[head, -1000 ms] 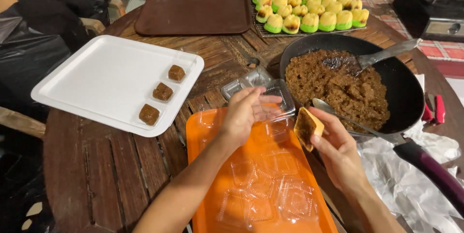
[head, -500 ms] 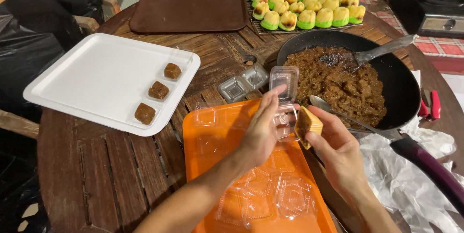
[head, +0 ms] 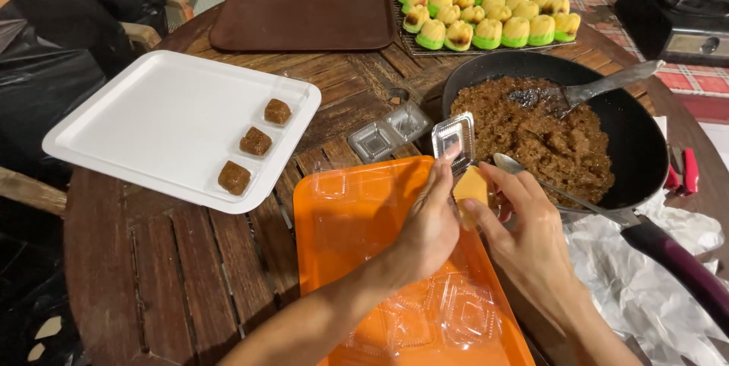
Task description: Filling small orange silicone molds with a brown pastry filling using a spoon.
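Clear plastic cup (head: 453, 137), small and square with a ribbed rim, pinched upright in the fingertips of the left hand (head: 429, 222) above the orange tray (head: 342, 260); the right hand (head: 528, 233) grips a yellow-orange cake piece (head: 471, 187) just beside it, near the black pan (head: 645, 138) of brown filling. Progress, judged: three brown pieces (head: 256, 141) sit finished on the white tray (head: 152, 119); this one is not yet cupped, and empty cups (head: 391, 130) remain on the table.

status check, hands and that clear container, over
Left hand holds clear plastic container upright. Right hand pinches yellow cake piece beside it. Nothing between them.
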